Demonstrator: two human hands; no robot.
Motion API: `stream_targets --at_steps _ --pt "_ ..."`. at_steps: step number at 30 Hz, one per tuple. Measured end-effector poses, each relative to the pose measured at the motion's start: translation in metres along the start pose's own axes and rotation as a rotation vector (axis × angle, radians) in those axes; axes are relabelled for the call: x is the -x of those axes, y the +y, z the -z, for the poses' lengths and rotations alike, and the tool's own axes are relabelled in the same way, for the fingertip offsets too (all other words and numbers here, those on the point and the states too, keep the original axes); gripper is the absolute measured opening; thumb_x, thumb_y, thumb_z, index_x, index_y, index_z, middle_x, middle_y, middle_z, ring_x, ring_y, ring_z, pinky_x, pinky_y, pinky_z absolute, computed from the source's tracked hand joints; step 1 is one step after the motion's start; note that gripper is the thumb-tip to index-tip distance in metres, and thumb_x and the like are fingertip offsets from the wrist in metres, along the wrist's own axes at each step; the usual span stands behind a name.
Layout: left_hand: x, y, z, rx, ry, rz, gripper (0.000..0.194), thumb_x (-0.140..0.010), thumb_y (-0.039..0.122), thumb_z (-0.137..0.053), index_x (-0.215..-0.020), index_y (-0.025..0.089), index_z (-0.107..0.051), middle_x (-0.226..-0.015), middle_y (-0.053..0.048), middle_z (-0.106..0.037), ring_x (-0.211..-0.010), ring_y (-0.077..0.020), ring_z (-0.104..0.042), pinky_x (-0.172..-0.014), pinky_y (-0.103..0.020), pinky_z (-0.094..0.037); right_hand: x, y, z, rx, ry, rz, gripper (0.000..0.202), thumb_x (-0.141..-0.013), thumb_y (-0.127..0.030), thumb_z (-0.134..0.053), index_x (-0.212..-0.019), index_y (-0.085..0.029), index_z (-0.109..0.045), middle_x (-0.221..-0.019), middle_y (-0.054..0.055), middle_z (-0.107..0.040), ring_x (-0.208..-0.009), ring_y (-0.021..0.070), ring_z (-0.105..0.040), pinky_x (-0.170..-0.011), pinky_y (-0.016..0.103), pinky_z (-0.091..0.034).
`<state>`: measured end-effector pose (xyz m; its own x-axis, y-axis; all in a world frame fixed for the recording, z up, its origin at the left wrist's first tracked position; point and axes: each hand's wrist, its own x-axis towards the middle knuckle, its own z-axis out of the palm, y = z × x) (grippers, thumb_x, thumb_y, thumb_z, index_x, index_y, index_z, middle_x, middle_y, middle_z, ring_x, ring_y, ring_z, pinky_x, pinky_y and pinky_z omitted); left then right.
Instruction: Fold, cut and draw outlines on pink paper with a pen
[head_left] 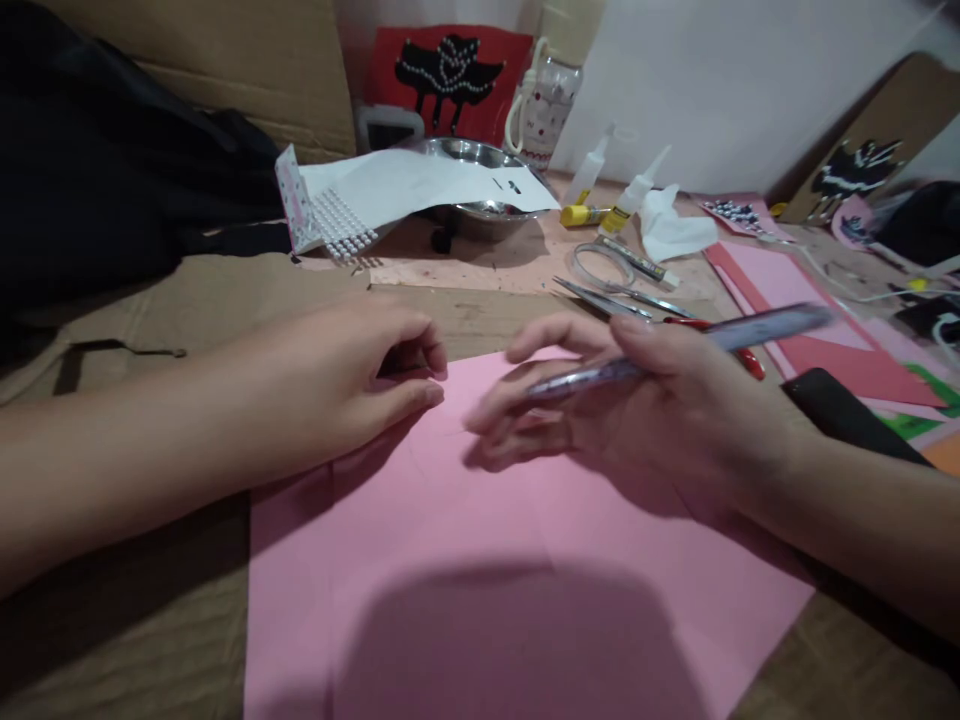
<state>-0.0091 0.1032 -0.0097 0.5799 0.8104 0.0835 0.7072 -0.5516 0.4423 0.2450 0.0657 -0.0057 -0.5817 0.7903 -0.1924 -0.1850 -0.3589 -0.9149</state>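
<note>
A large sheet of pink paper (480, 540) lies in front of me, with faint lines on it. My left hand (382, 375) rests at its far left edge, fingers loosely curled and thumb stretched out, a small gap between them; nothing shows in it. Over the right part of the sheet is my right hand (622, 400), slightly blurred by motion. A shiny greyish pen (765, 328) lies across it, gripped under the thumb, one end pointing left and the other up to the right. The other fingers are partly spread just above the paper.
Behind the paper lie tweezers (600, 298), red-handled scissors (750, 362), a clear tape ring (602, 265) and glue bottles (628, 205). A metal bowl (495, 222) bears a white strip and pearl stickers (341, 225). Coloured paper (817, 320) is stacked right; black cloth (112, 180) lies left.
</note>
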Motion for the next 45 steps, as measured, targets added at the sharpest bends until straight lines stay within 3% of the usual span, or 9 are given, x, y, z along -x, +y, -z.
stream_targets --at_steps 5,8,11,15,19,22,32,38,45 --pt "-0.002 0.001 -0.004 0.009 -0.093 0.027 0.026 -0.091 0.044 -0.055 -0.079 0.027 -0.07 -0.076 -0.003 -0.074 -0.067 -0.0228 -0.062 -0.063 -0.037 -0.043 -0.008 0.005 -0.004 -0.005 0.163 0.075 0.031 -0.102 -0.053 -0.063 -0.115 -0.027 -0.073 -0.133 0.007 -0.074 -0.113 0.0255 -0.074 -0.097 0.044 -0.061" --pt "-0.003 0.003 -0.004 0.009 -0.095 0.063 0.025 -0.089 0.044 -0.054 -0.078 0.027 -0.07 -0.075 -0.003 -0.074 -0.067 -0.0237 -0.062 -0.062 -0.037 -0.042 -0.008 0.003 0.0 0.054 0.196 0.116 0.03 -0.101 -0.054 -0.064 -0.103 -0.025 -0.072 -0.108 0.005 -0.074 -0.092 0.0219 -0.072 -0.089 0.041 -0.062" --pt "-0.004 0.003 -0.004 0.021 -0.1 0.087 0.026 -0.089 0.044 -0.053 -0.079 0.027 -0.07 -0.077 -0.004 -0.076 -0.07 -0.0247 -0.064 -0.061 -0.036 -0.041 -0.008 -0.003 0.006 0.279 0.229 0.238 0.031 -0.104 -0.047 -0.064 -0.086 -0.022 -0.069 -0.075 -0.002 -0.061 -0.062 0.0135 -0.057 -0.067 0.03 -0.057" --pt "-0.004 0.001 -0.004 0.038 -0.084 0.045 0.026 -0.09 0.043 -0.052 -0.082 0.027 -0.071 -0.08 -0.003 -0.075 -0.072 -0.0239 -0.064 -0.065 -0.037 -0.044 -0.013 -0.01 0.001 0.544 0.213 0.26 0.015 -0.1 -0.021 -0.065 -0.085 -0.023 -0.066 -0.068 -0.004 -0.06 -0.055 0.0105 -0.056 -0.051 0.022 -0.046" --pt "-0.004 0.002 -0.004 0.019 -0.096 0.057 0.026 -0.091 0.044 -0.053 -0.08 0.027 -0.068 -0.076 -0.002 -0.074 -0.068 -0.0225 -0.063 -0.063 -0.036 -0.042 -0.022 -0.005 -0.017 0.499 0.152 0.104 0.019 -0.091 -0.019 -0.076 -0.083 -0.024 -0.06 -0.073 -0.004 -0.066 -0.064 0.0133 -0.067 -0.059 0.025 -0.059" --pt "-0.003 0.003 -0.003 0.02 -0.121 0.072 0.025 -0.091 0.042 -0.051 -0.078 0.027 -0.066 -0.07 0.0 -0.071 -0.064 -0.021 -0.06 -0.061 -0.036 -0.041 -0.026 0.002 -0.022 0.374 0.188 0.025 0.029 -0.085 -0.02 -0.085 -0.08 -0.024 -0.057 -0.073 -0.005 -0.062 -0.064 0.0127 -0.064 -0.062 0.028 -0.065" --pt "-0.005 0.0 -0.005 0.073 -0.093 0.011 0.023 -0.091 0.041 -0.055 -0.079 0.027 -0.07 -0.063 0.003 -0.069 -0.057 -0.0173 -0.057 -0.055 -0.031 -0.039 -0.032 0.002 -0.01 0.398 0.221 0.11 0.033 -0.092 -0.022 -0.082 -0.075 -0.025 -0.054 -0.061 -0.008 -0.057 -0.055 0.0104 -0.062 -0.057 0.024 -0.062" --pt "-0.004 -0.001 -0.005 0.003 -0.07 0.009 0.032 -0.092 0.05 -0.05 -0.075 0.027 -0.065 -0.069 0.001 -0.065 -0.068 -0.0201 -0.058 -0.068 -0.036 -0.045 -0.033 0.009 -0.01 0.267 0.173 0.079 0.03 -0.088 -0.032 -0.087 -0.079 -0.024 -0.06 -0.071 -0.004 -0.065 -0.067 0.0138 -0.067 -0.063 0.029 -0.065" --pt "-0.004 0.002 -0.005 0.005 -0.081 0.057 0.037 -0.086 0.057 -0.048 -0.074 0.028 -0.067 -0.069 -0.002 -0.066 -0.064 -0.0209 -0.054 -0.064 -0.038 -0.04 -0.029 0.007 -0.016 0.333 0.193 0.044 0.034 -0.092 -0.017 -0.08 -0.077 -0.025 -0.05 -0.066 -0.007 -0.056 -0.06 0.0106 -0.06 -0.061 0.024 -0.061"
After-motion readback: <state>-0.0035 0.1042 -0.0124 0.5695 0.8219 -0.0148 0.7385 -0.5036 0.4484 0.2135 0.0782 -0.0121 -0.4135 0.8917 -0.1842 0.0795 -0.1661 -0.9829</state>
